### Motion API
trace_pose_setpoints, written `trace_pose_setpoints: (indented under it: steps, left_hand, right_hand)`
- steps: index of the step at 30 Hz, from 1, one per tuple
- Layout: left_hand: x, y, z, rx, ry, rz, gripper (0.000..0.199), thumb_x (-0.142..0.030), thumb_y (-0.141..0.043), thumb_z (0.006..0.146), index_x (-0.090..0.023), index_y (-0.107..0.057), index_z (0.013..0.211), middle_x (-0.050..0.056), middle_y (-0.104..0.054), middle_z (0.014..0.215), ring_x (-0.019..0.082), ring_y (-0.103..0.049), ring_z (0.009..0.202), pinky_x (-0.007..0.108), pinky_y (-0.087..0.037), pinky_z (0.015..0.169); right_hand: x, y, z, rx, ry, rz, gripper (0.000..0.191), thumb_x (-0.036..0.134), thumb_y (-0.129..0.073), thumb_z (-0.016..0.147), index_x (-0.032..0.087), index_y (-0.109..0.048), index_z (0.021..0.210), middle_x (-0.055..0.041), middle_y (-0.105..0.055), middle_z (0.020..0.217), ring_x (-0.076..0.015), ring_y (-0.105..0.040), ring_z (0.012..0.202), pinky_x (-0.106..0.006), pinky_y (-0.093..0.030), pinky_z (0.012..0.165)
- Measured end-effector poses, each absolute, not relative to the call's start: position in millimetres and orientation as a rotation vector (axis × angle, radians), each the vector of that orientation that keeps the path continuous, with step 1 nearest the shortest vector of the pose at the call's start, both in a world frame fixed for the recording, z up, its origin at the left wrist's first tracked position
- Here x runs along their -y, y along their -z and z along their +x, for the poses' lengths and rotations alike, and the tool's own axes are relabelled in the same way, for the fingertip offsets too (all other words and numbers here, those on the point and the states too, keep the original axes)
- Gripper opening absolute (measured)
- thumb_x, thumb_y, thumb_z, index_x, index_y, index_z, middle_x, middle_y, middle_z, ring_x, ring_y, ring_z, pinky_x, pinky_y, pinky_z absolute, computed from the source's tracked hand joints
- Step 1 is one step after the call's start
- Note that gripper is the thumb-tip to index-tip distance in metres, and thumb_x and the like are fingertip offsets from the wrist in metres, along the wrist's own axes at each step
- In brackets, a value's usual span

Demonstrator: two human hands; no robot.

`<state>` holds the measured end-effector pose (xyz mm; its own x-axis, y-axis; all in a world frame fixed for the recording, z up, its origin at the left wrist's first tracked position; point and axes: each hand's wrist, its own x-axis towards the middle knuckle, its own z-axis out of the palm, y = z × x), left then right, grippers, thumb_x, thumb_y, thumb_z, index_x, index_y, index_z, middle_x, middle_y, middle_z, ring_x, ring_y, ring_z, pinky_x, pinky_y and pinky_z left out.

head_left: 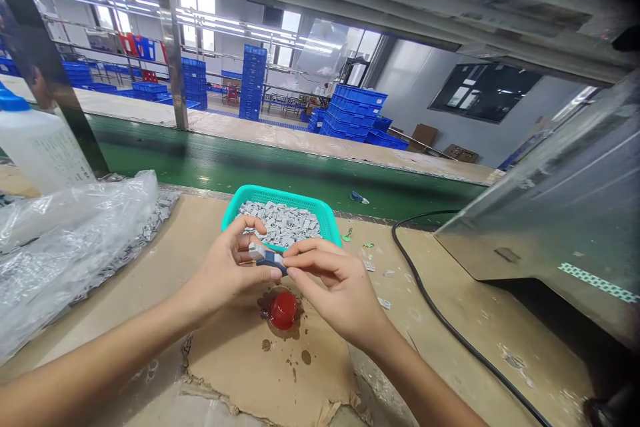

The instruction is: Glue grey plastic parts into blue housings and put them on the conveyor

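The left hand [225, 273] and right hand [335, 287] grip a small grey-and-blue part [267, 259] between their fingertips, above a red lump [283, 310] on cardboard [260, 373]. Beyond them, a teal basket [285, 195] of grey pieces [280, 223] sits on the table [195, 247], with a green conveyor belt [280, 180] behind it and blue crates [350, 113] farther off.

Near 12 o'clock, a basket [283, 208] of smooth teal plastic, full of small grey pieces [280, 223], matt, probably plastic. In the middle, one small part [267, 257] of matt grey and dark blue plastic. At 6 o'clock, rough brown cardboard [265, 360] with torn edges, under a glossy red lump [283, 310]. At 9 o'clock, a clear plastic bag [65, 260], thin, shiny and creased. At 10 o'clock, a white plastic bottle [43, 147]. At 3 o'clock, a dull metal panel [530, 213], lightly scratched. At 4 o'clock, a smooth black cable [440, 293].
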<state>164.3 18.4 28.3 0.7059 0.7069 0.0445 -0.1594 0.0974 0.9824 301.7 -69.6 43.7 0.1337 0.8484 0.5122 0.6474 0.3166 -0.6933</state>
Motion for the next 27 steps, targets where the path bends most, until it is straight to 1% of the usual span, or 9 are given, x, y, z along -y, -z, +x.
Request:
trace_pose_setpoints:
  steps: [4, 8, 10, 13, 15, 19, 22, 25, 27]
  left_hand:
    - [-14, -30, 167, -0.511, -0.702, 1.117, 0.033, -0.02, -0.066, 0.066, -0.025, -0.044, 0.09, -0.006, -0.051, 0.073, 0.007, -0.051, 0.069, 0.02, -0.039, 0.067]
    - [-18, -37, 169, -0.533, -0.753, 0.934, 0.033, -0.021, -0.057, 0.075, -0.026, -0.044, 0.104, -0.001, -0.057, 0.085, 0.009, -0.054, 0.074, 0.022, -0.041, 0.069]
    - [-27, -40, 167, -0.569, -0.779, 0.909, 0.029, -0.019, -0.051, 0.078, -0.022, -0.045, 0.107, 0.003, -0.058, 0.087, 0.011, -0.056, 0.076, 0.023, -0.042, 0.069]
    - [-42, -41, 163, -0.533, -0.815, 0.929, 0.021, -0.017, -0.05, 0.078, -0.015, -0.051, 0.099, 0.004, -0.056, 0.08, 0.01, -0.054, 0.069, 0.021, -0.043, 0.066]
    - [-50, -40, 160, -0.479, -0.846, 0.939, 0.022, -0.016, -0.052, 0.076, -0.015, -0.052, 0.099, 0.002, -0.054, 0.075, 0.008, -0.051, 0.064, 0.02, -0.043, 0.062]
    - [-63, -37, 158, -0.432, -0.916, 0.988, 0.031, -0.017, -0.054, 0.074, -0.02, -0.048, 0.104, 0.0, -0.051, 0.071, 0.009, -0.05, 0.062, 0.021, -0.042, 0.06]
    - [-87, -36, 160, -0.548, -0.997, 1.319, 0.035, -0.024, -0.047, 0.077, -0.023, -0.042, 0.111, 0.0, -0.05, 0.073, 0.01, -0.05, 0.065, 0.024, -0.042, 0.066]
    - [-132, -34, 166, -0.848, -0.94, 1.876, 0.043, -0.027, -0.035, 0.08, -0.023, -0.03, 0.122, 0.004, -0.053, 0.085, 0.015, -0.054, 0.077, 0.029, -0.042, 0.074]
    - [-167, -30, 171, -0.984, -0.837, 2.072, 0.05, -0.024, -0.042, 0.076, -0.018, -0.031, 0.124, 0.008, -0.055, 0.089, 0.021, -0.053, 0.086, 0.035, -0.038, 0.079]
  right_hand:
    - [72, -43, 295, 1.669, -0.188, -1.392, 0.022, 0.009, -0.051, 0.074, 0.02, -0.065, 0.087, -0.0053, -0.06, 0.089, -0.016, -0.058, 0.083, -0.031, -0.05, 0.075]
    - [68, -47, 309, 1.698, -0.03, -1.453, 0.028, 0.01, -0.053, 0.073, 0.019, -0.061, 0.099, -0.0061, -0.058, 0.1, -0.0174, -0.054, 0.094, -0.033, -0.046, 0.084]
    - [65, -48, 329, 1.604, 0.007, -1.555, 0.027, 0.013, -0.05, 0.076, 0.019, -0.058, 0.101, -0.0062, -0.058, 0.103, -0.018, -0.054, 0.098, -0.034, -0.046, 0.085]
    - [59, -44, 359, 1.547, -0.009, -1.729, 0.024, 0.015, -0.046, 0.078, 0.017, -0.058, 0.098, -0.0078, -0.061, 0.1, -0.0177, -0.059, 0.09, -0.033, -0.051, 0.077]
    - [51, -40, 371, 1.607, -0.023, -1.781, 0.025, 0.01, -0.043, 0.077, 0.016, -0.06, 0.095, -0.0079, -0.063, 0.095, -0.0174, -0.061, 0.085, -0.032, -0.052, 0.072]
    - [22, -31, 377, 1.826, -0.081, -1.845, 0.024, 0.004, -0.048, 0.075, 0.016, -0.064, 0.089, -0.0072, -0.064, 0.094, -0.0186, -0.058, 0.089, -0.035, -0.048, 0.079]
    - [-3, -26, 376, 1.947, -0.165, -1.909, 0.015, 0.017, -0.051, 0.082, 0.015, -0.059, 0.095, -0.0063, -0.06, 0.1, -0.0168, -0.057, 0.088, -0.036, -0.047, 0.077]
    - [-17, -22, 375, 1.97, -0.235, -1.942, 0.024, 0.028, -0.048, 0.085, 0.015, -0.052, 0.105, -0.0061, -0.055, 0.105, -0.016, -0.057, 0.087, -0.035, -0.048, 0.074]
    - [-18, -22, 374, 1.936, -0.259, -1.927, 0.024, 0.028, -0.047, 0.086, 0.016, -0.052, 0.106, -0.0066, -0.054, 0.107, -0.0165, -0.056, 0.088, -0.035, -0.048, 0.075]
